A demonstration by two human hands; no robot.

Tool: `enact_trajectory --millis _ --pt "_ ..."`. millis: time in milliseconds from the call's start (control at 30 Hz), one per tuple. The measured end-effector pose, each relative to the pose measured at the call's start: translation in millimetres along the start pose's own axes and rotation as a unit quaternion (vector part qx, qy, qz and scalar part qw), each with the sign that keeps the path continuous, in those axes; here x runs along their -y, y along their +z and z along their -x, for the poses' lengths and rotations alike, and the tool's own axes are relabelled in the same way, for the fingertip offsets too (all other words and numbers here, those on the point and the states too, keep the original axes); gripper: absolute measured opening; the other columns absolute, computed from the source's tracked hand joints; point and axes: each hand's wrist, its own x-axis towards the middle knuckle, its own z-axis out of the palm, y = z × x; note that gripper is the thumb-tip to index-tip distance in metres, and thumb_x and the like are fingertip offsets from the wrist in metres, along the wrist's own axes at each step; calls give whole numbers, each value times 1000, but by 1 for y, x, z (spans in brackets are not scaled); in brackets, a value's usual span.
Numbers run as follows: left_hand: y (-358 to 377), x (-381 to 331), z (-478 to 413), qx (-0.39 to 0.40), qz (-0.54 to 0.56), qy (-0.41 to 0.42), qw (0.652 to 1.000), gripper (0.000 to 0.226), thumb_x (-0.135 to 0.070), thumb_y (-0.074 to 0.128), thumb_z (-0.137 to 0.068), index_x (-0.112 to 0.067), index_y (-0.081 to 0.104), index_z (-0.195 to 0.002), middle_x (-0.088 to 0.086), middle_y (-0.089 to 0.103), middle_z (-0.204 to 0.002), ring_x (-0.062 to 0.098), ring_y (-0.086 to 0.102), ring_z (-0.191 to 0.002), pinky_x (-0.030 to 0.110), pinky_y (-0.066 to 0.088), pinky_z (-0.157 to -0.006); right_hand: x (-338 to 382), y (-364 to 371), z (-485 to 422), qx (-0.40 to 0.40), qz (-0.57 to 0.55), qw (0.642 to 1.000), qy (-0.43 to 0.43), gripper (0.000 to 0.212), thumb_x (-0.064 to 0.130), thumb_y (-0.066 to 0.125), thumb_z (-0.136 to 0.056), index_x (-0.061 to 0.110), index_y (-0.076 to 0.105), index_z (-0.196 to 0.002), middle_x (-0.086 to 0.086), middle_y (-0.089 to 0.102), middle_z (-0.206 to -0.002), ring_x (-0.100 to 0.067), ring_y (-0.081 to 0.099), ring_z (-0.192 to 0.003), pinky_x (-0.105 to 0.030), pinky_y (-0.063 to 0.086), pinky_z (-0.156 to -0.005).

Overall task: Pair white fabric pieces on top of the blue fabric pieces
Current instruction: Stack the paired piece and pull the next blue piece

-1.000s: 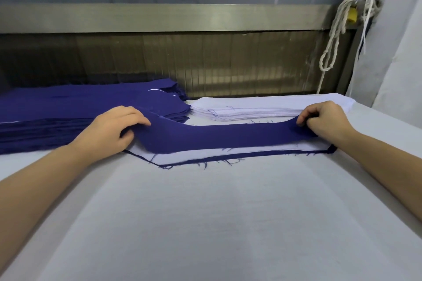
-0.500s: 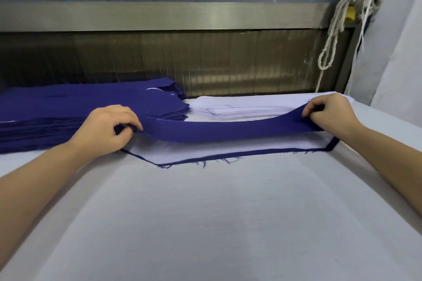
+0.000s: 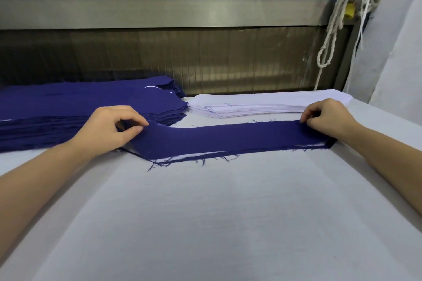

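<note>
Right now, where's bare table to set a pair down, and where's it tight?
Free: the bare table in front of the blue strip, between the forearms, to the near edge. Crowded: the back, where blue stack and white stack nearly meet, and the strip ends pinched by left hand and right hand.

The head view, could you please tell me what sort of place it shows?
Probably a garment workshop: stacks of cut blue fabric pieces and white fabric pieces on a cloth-covered table, with the left hand and right hand holding a single blue piece.
</note>
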Motion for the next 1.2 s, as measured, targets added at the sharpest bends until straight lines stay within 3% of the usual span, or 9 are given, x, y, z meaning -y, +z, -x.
enact_trajectory --millis 233,400,700,900,1067,1200 --pt "-1 5 -2 10 65 -49 997 53 23 56 -76 -28 70 -81 -3 68 -88 8 58 -82 11 46 -71 -2 2 0 3 29 999 -14 32 -8 51 -74 17 67 -64 -8 68 -73 -20 57 -70 -29 44 -67" --pt "-5 7 -4 -6 112 -63 992 54 27 51 -76 -23 71 -76 -1 69 -87 9 61 -85 12 48 -77 0 -1 -1 -22 37 999 -19 32 -8 49 -74 18 66 -64 -6 66 -73 -21 55 -74 -28 41 -68" --pt "-3 5 -2 17 130 -74 989 48 28 51 -73 -15 72 -72 0 69 -82 12 60 -77 19 49 -72 3 -2 1 -28 58 998 -21 29 -8 48 -74 13 67 -68 -6 63 -73 -24 54 -77 -29 42 -70" --pt "-1 4 -2 61 106 -90 988 49 26 54 -72 -20 72 -71 -2 70 -82 6 62 -76 15 50 -65 2 -2 0 -23 68 997 -20 31 -8 48 -74 16 65 -66 -6 62 -71 -24 53 -76 -28 39 -68" --pt "1 8 -1 92 89 -95 987 48 25 56 -71 -20 73 -72 1 69 -82 20 62 -82 29 49 -74 2 -2 0 -6 75 997 -23 31 -8 48 -74 17 65 -68 -10 67 -78 -26 56 -79 -31 46 -72" --pt "2 7 -1 98 86 -88 987 52 27 55 -70 -22 72 -71 -1 69 -80 11 61 -76 26 50 -73 2 -2 0 -6 82 996 -22 30 -8 49 -73 17 66 -68 -11 67 -79 -25 55 -77 -29 43 -68"
